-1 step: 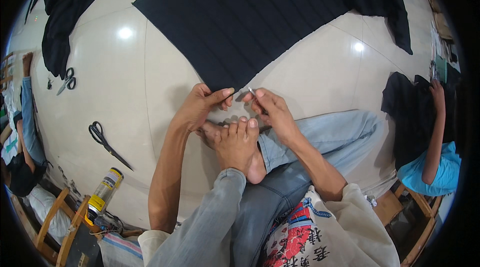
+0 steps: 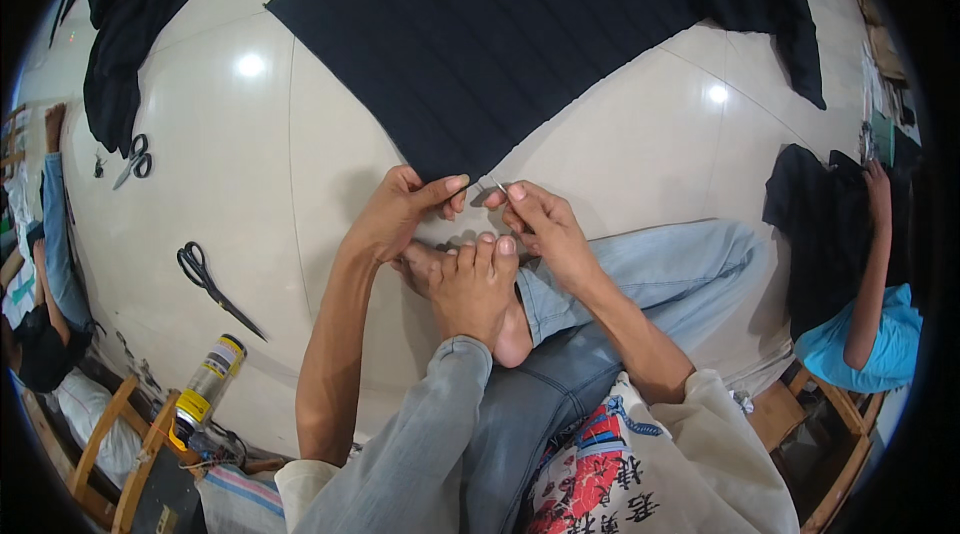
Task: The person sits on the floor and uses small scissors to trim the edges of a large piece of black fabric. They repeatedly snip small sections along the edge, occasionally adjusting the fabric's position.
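A large black cloth (image 2: 520, 44) lies spread over the pale tiled floor, its near corner pointing at me. My left hand (image 2: 400, 212) pinches that corner between thumb and fingers. Just right of the corner, my right hand (image 2: 545, 224) grips a slim metal tool (image 2: 502, 189) between thumb and forefinger. Thin, light tips show by the cloth's edge; they are too small to tell the tool's exact kind. Both hands are above my bare foot (image 2: 470, 289).
Dark-handled scissors (image 2: 215, 289) and a second pair (image 2: 135, 162) lie at the left. Below them is a yellow-labelled spray can (image 2: 210, 384). More black cloth (image 2: 125, 44) lies far left. At right, a person in a blue sleeve (image 2: 870, 334) handles dark cloth (image 2: 815, 214); another person sits far left.
The tool in my right hand has turned slightly, and its thin tips now look spread apart. My left hand keeps its pinch on the cloth corner.
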A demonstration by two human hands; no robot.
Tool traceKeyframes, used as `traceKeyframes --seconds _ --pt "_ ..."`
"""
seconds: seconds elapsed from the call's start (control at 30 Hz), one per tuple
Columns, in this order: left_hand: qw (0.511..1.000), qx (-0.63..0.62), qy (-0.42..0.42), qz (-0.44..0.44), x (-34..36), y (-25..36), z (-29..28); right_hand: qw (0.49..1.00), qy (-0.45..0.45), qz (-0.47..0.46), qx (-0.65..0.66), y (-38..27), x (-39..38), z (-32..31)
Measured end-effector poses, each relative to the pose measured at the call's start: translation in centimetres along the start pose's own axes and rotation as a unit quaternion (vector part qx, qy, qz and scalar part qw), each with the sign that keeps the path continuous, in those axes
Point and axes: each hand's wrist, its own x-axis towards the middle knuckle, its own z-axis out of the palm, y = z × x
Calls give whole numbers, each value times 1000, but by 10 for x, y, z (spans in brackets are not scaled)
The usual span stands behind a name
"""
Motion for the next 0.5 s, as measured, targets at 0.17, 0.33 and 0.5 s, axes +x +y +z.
traceKeyframes --seconds 0.17,0.33,0.5 --pt "1000 -23 -6 -2 -2 -1 2 1000 -11 -16 10 12 2 2" --pt "1000 -27 -8 8 3 -1 -3 999 -8 -26 -19 6 11 3" --pt "1000 -27 -8 1 4 1 -3 999 -8 -32 -22 10 13 1"
